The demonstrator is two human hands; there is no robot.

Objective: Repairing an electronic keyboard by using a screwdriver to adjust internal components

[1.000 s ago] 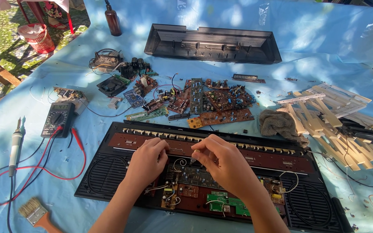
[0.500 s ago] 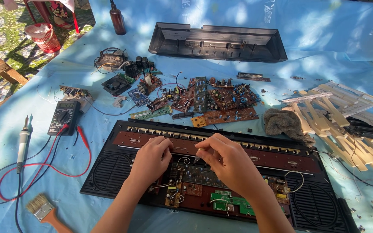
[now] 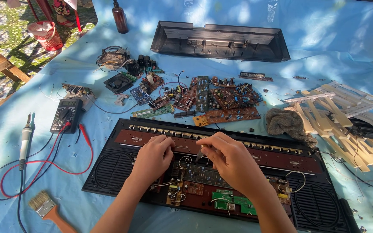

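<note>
Loose boards (image 3: 221, 100) lie mid-surface, a multimeter (image 3: 66, 114) near the left edge — our hands, left (image 3: 153, 158) and right (image 3: 232, 160), curl close together over the chassis (image 3: 109, 170), the right pinching a small tool (image 3: 200, 153).

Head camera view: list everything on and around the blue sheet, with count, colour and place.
keyboard chassis: one, black, opened, near centre
loose circuit boards: several, brown and green, mid-table
top cover: one, black, far centre
loose keys: a pile, cream, right
cloth: one, grey-brown, beside the keys
multimeter: one, black, red and black leads, left
soldering iron: one, white handle, far left
brush: one, wooden, bottom left
bottle: one, brown, far left
bucket: one, red, on the ground
left hand: resting on the chassis internals
right hand: pinching a small tool over the board
</note>
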